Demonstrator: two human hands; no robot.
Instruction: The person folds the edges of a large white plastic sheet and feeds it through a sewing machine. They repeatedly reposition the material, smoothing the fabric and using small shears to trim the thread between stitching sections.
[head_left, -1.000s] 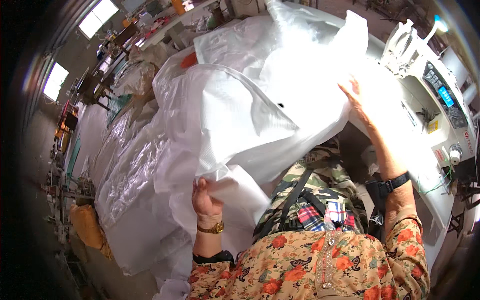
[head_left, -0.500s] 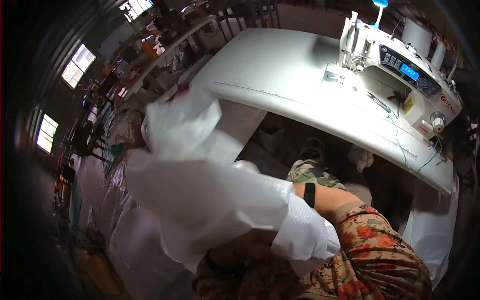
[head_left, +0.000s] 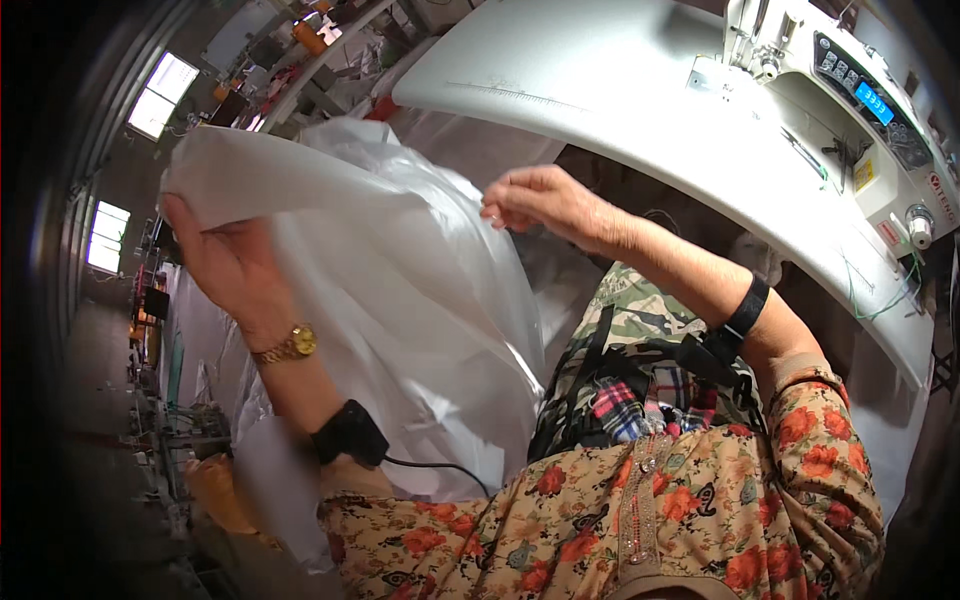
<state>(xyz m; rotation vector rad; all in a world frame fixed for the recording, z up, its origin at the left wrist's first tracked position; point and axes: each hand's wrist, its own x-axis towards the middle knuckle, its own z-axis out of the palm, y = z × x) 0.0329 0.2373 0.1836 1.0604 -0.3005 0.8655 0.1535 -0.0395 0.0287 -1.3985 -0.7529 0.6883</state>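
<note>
Sheeting of thin, translucent white plastic (head_left: 400,270) drapes over the left hand (head_left: 235,260)

The sheeting hangs in loose folds off the tabletop, on the near side of the front edge, close to the left end of the glossy white sewing table (head_left: 600,75). The bare left hand is raised under its left part, palm showing; the fingertips are covered, so I cannot tell whether they pinch it or merely prop it. The bare right hand (head_left: 540,205) is at its right side, fingers curled narrow; whether they hold a bit of it, I cannot tell.

Handling it well probably calls for a secure hold at 2 points well apart, the span lightly taut so that folds open rather than collapse. The thin black cable (head_left: 435,465) from the boxy black wrist strap (head_left: 350,432) could snag, as could the round gold-coloured watch (head_left: 300,341). A white sewing machine (head_left: 880,140) stands at the tabletop's right end, and loose green thread (head_left: 862,314) lies at the front edge near the right corner; swinging the film clear of them seems wise.
</note>
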